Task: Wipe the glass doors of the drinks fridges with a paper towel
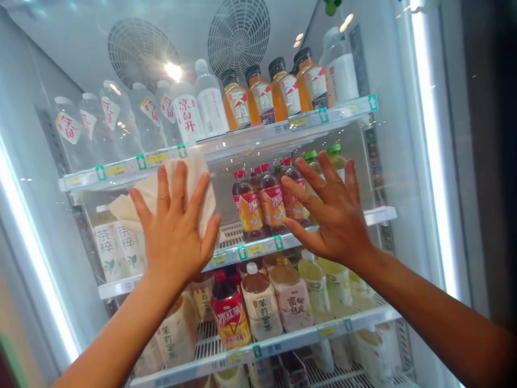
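My left hand (177, 231) lies flat with fingers spread, pressing a cream-white cloth (204, 188) against the glass door of a drinks fridge. The cloth sticks out above the fingertips and on both sides of them. To the right, my right hand (333, 215) has its fingers stretched and spread, with no cloth under it. It is at the glass; whether its palm touches the pane I cannot tell. Behind the glass, between the two hands, stand iced tea bottles (272, 196) with red caps.
The top shelf (242, 141) bears clear water bottles (188, 113) and orange drink bottles (283, 89) with black caps. Lower down are tea bottles (260, 307) on a wire shelf. Bright light strips (434, 140) run along the sides. Two round fan grilles (239, 35) show at the top.
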A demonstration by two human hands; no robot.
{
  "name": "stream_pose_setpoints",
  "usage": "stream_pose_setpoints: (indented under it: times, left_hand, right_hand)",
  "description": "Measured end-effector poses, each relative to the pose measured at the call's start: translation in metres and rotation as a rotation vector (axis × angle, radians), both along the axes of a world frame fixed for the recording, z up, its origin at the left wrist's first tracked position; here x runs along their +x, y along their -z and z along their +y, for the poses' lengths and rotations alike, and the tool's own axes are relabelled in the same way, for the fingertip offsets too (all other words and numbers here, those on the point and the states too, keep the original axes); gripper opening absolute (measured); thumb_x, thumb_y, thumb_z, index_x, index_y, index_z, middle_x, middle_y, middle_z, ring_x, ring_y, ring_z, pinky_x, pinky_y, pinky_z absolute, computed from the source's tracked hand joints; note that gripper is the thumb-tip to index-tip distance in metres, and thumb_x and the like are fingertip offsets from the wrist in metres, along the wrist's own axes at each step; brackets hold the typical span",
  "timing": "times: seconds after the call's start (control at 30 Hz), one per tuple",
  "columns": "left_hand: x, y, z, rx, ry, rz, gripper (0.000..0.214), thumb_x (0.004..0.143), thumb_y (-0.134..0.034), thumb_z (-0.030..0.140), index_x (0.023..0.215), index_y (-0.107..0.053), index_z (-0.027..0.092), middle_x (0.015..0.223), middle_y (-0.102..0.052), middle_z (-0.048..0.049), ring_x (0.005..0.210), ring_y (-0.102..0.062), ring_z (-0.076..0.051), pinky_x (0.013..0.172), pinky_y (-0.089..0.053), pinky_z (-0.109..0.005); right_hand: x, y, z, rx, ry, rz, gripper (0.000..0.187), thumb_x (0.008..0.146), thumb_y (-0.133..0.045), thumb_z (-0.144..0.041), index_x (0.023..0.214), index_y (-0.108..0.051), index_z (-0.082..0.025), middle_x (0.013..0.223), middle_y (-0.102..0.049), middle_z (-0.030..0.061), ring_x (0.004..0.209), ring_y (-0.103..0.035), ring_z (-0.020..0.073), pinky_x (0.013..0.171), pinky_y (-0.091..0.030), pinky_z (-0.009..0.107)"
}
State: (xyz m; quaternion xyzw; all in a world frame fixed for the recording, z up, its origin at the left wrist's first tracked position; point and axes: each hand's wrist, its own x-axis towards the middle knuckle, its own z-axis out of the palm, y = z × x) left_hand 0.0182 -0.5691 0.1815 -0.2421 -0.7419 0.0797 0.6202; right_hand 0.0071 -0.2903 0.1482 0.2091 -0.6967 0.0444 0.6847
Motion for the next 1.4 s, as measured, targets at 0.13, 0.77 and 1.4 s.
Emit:
stream_pose_setpoints:
  times: [0.13,0.77,1.4]
  left_hand:
    - [0.002,0.034,0.039,-0.304,0.07,-0.03,0.073,0.096,-0.047,0.055,0.16,-0.026,0.027,0.171,-0.017,-0.0059,0.16,0.006,-0.028,0.124,0.016,-0.064]
    - [-0.017,-0.04,0.147,-0.405,0.207,0.016,0.063,0.098,-0.042,0.053,0.156,-0.034,0.03,0.17,-0.022,-0.0066,0.159,-0.012,-0.032,0.123,0.009,-0.069]
    - [0.014,0.11,-0.065,-0.255,0.008,-0.039,0.077,0.092,-0.056,0.055,0.159,-0.023,0.039,0.17,-0.013,0.0049,0.16,-0.003,-0.027,0.13,0.008,-0.058]
  right_hand:
    - [0.007,0.016,0.011,-0.024,-0.071,0.009,0.084,0.099,-0.047,-0.015,0.161,-0.001,-0.046,0.168,-0.026,-0.0052,0.156,-0.022,0.0311,0.126,-0.022,0.068]
    - [-0.005,0.015,0.138,0.127,-0.039,-0.004,0.084,0.093,-0.054,-0.036,0.164,-0.009,-0.034,0.171,-0.019,0.0019,0.158,-0.012,0.0315,0.125,-0.016,0.068]
    - [0.023,0.062,0.074,-0.09,0.011,-0.058,0.083,0.093,-0.064,-0.035,0.161,-0.017,-0.047,0.172,-0.008,-0.0077,0.157,-0.011,0.0399,0.128,-0.014,0.069]
